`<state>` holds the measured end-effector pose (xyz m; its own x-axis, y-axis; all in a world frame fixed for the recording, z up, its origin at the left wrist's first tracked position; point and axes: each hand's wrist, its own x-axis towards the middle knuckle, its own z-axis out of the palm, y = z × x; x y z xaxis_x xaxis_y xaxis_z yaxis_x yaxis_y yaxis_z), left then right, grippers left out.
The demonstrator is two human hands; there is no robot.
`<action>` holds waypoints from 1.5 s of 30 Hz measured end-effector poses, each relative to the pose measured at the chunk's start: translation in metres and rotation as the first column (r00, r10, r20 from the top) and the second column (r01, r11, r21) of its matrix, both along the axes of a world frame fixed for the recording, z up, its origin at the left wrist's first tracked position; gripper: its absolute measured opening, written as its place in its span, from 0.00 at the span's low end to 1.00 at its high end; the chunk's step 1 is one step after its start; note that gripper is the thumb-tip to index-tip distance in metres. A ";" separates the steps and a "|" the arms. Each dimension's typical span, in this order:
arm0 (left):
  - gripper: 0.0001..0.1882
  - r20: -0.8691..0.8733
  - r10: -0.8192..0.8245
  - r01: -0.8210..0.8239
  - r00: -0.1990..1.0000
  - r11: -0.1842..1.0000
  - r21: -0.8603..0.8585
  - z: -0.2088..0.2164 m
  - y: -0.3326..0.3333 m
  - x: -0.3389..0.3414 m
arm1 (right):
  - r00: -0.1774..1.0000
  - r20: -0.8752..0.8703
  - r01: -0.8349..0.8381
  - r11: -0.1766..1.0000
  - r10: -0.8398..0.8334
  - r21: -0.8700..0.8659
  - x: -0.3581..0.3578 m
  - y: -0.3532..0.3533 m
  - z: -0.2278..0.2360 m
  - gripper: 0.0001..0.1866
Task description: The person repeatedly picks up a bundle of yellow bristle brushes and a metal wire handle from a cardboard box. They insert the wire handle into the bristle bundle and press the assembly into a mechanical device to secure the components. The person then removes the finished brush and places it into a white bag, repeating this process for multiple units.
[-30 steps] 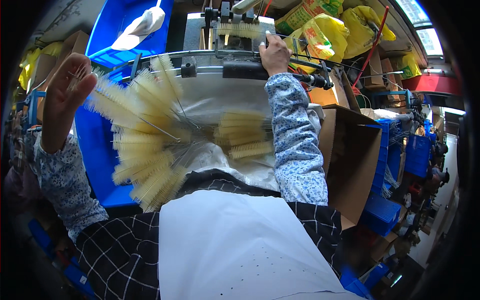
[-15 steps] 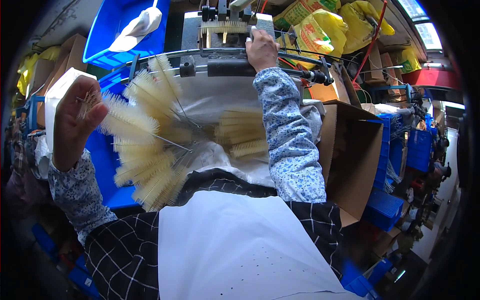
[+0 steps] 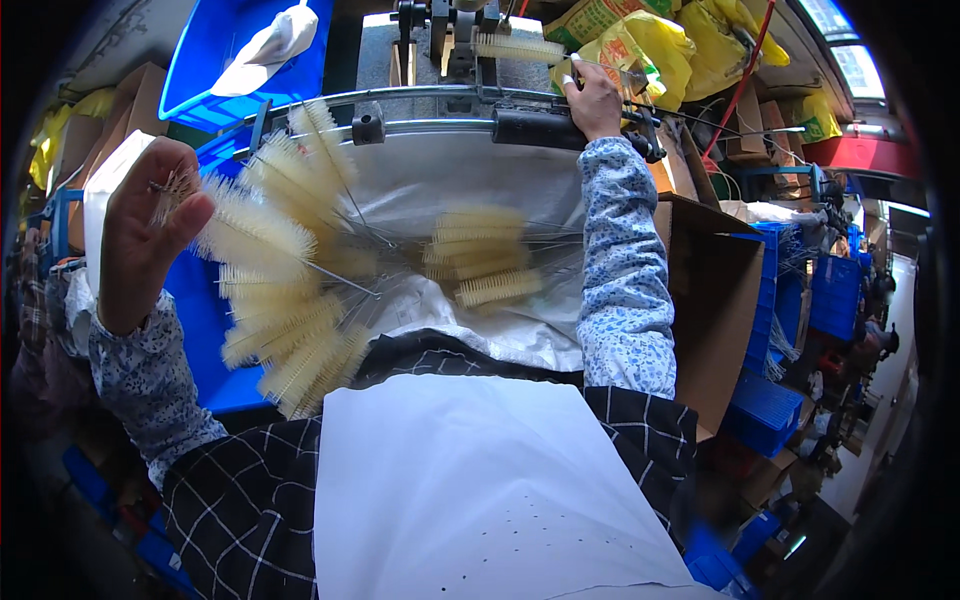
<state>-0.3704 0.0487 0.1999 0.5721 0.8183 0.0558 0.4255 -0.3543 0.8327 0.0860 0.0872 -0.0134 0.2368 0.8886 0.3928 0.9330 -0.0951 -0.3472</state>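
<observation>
My left hand is raised at the left, its fingers curled round a small tuft of pale bristles. Whether the tuft belongs to the cream bottle brush beside it, I cannot tell. That brush lies over several others fanned out with their wire stems pointing inward. At the far side, another bottle brush sits level in a metal machine. My right hand has its bent fingers at that brush's right end, above a black cylinder on the rail; what they grip is hidden.
More bottle brushes lie on the white sheeting. A blue bin holding a white cloth stands far left. An open cardboard box is at my right, and yellow bags lie behind the machine. Metal rails cross in front.
My right hand has moved right along the rail. The brush in the machine and the black cylinder have shifted right with it. My left hand has hardly moved.
</observation>
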 end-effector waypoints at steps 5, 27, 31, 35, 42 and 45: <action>0.13 0.115 0.073 -0.065 0.991 0.995 -0.075 -0.012 0.004 -0.004 | 0.992 0.121 0.060 0.993 -0.047 -0.104 0.045 0.006 0.015 0.17; 0.12 0.130 -0.103 0.135 0.986 0.954 -0.269 -0.022 -0.005 -0.002 | 0.996 -0.081 0.011 0.957 -0.036 -0.290 0.162 -0.058 0.091 0.11; 0.11 0.265 -0.126 0.205 0.956 0.932 -0.298 -0.045 -0.001 0.017 | 0.742 -0.671 -0.516 0.634 -0.005 -0.576 0.115 -0.100 0.119 0.18; 0.09 0.306 -0.176 0.266 0.936 0.922 -0.283 -0.064 -0.021 0.072 | 0.734 -0.674 -0.656 0.343 0.081 -0.673 0.002 -0.115 0.101 0.25; 0.11 0.091 -0.201 0.213 0.975 0.967 -0.143 -0.083 -0.048 0.085 | 0.067 -0.990 -0.917 0.384 -0.123 -0.110 -0.149 -0.135 0.079 0.22; 0.10 -0.128 -0.155 0.115 0.980 0.954 -0.277 -0.072 -0.033 0.044 | 0.359 -0.886 -0.756 0.648 0.295 -0.090 -0.120 -0.105 0.069 0.18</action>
